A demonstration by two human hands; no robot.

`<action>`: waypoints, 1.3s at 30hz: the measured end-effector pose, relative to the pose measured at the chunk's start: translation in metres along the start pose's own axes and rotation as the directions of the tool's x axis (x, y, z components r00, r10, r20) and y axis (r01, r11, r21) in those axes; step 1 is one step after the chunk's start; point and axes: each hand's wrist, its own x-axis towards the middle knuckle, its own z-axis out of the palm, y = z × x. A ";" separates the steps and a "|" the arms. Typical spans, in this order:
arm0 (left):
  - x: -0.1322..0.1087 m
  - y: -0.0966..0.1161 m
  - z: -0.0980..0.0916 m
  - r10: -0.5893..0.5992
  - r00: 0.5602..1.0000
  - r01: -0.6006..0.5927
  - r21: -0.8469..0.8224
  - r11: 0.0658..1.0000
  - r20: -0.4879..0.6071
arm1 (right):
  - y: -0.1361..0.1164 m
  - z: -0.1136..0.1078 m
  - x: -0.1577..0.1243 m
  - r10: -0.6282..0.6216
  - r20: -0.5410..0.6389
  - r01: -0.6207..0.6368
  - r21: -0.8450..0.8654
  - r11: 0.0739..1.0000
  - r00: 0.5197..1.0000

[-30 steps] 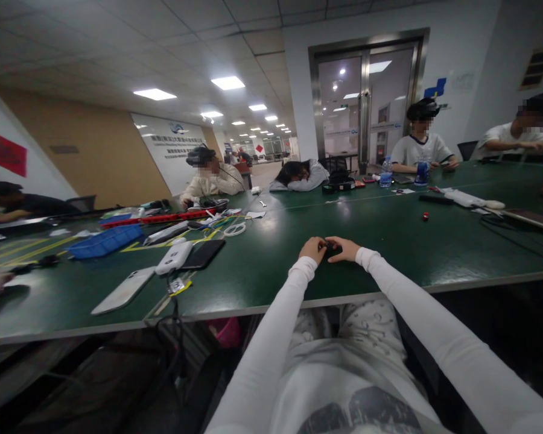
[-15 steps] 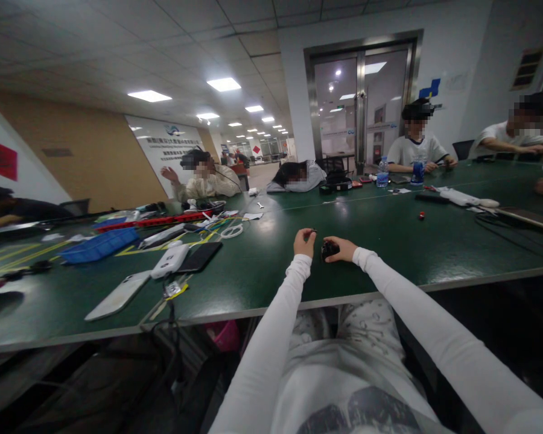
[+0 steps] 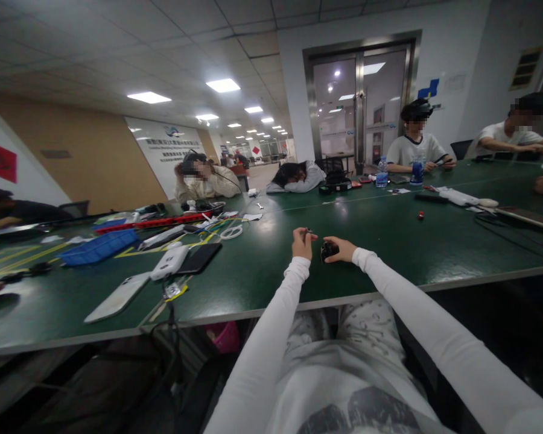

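Note:
My right hand (image 3: 342,248) is closed around a small black object (image 3: 329,251) with a rounded, shiny look, held just above or on the green table; its kind is too small to tell. To its left, my left hand (image 3: 301,244) pinches a small dark piece (image 3: 308,231) between thumb and fingertips. A narrow gap separates the two hands. White sleeves cover both forearms.
On the left lie a blue tray (image 3: 97,248), a white phone (image 3: 120,296), a black phone (image 3: 201,258) and a cable coil (image 3: 231,232). A red cap (image 3: 420,215) and a power strip (image 3: 461,197) lie right. Several people sit around the green table (image 3: 375,223).
My left hand has turned slightly and its fingers have shifted around the small dark piece. The right hand stays in place with the black object. Across the table, a person's raised hand has moved to the head.

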 end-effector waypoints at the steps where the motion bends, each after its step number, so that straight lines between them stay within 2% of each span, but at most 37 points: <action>1: -0.004 0.003 0.002 0.034 0.994 -0.044 0.087 0.995 0.104 | -0.001 0.000 0.000 0.002 -0.006 -0.002 -0.008 1.000 1.000; 3: -0.010 0.009 0.005 0.044 0.956 -0.122 0.259 0.958 0.289 | -0.003 -0.001 -0.001 0.000 -0.022 0.000 -0.021 1.000 1.000; 5: -0.014 0.012 0.007 0.014 0.920 -0.179 0.389 0.903 0.392 | -0.004 -0.001 -0.001 -0.022 -0.035 0.021 -0.012 1.000 0.999; 9: -0.012 0.009 0.000 0.011 0.890 -0.267 0.504 0.821 0.455 | -0.002 0.002 -0.001 -0.036 -0.038 0.038 0.057 0.998 0.999; 12: -0.005 -0.002 -0.024 -0.028 0.905 -0.245 0.573 0.782 0.424 | 0.001 0.003 0.000 -0.014 -0.017 0.015 0.082 0.996 1.000; 15: 0.005 -0.019 -0.067 -0.116 0.941 -0.135 0.668 0.731 0.317 | 0.002 0.004 0.000 -0.014 -0.001 0.014 0.089 0.996 1.000; 19: 0.015 -0.044 -0.148 -0.200 0.975 0.056 0.755 0.653 0.100 | 0.000 0.003 -0.001 -0.010 0.004 0.009 0.108 0.994 1.000; 22: 0.016 -0.059 -0.206 -0.239 0.965 0.230 0.779 0.584 -0.106 | -0.001 0.002 -0.002 -0.007 0.007 0.006 0.113 0.994 1.000; 25: 0.012 -0.067 -0.241 -0.231 0.947 0.318 0.775 0.546 -0.225 | -0.001 0.002 -0.003 0.002 0.016 -0.004 0.115 0.993 1.000; 28: 0.009 -0.068 -0.252 -0.165 0.950 0.310 0.763 0.567 -0.264 | 0.002 0.003 -0.003 -0.003 0.018 0.001 0.118 0.993 1.000; 32: 0.010 -0.066 -0.254 -0.083 0.946 0.307 0.783 0.542 -0.313 | 0.005 0.004 -0.002 -0.002 0.022 -0.001 0.128 0.992 1.000; 39: 0.011 -0.074 -0.257 -0.076 0.965 0.259 0.857 0.447 -0.252 | 0.009 0.005 -0.001 -0.010 0.025 0.006 0.128 0.992 1.000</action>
